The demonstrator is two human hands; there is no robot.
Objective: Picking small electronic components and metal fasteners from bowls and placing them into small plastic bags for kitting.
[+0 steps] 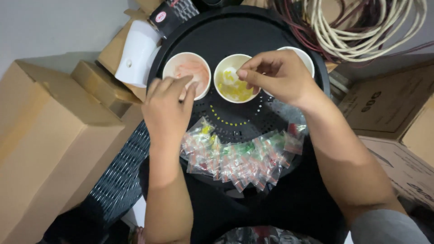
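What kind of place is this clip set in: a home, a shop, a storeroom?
Probably a storeroom or small packing corner. Brown cardboard boxes crowd both sides, coiled cables lie behind, and the round black tray serves as a makeshift worktop holding paper cups and small clear bags.

**What we cannot make out**

Our right hand covers most of the third white cup, so its contents stay unseen. Our left hand hides the near rim of the pink-stained cup. The small pieces inside the clear bags are too tiny to identify. The coiled cables and cardboard boxes run off the frame edges.
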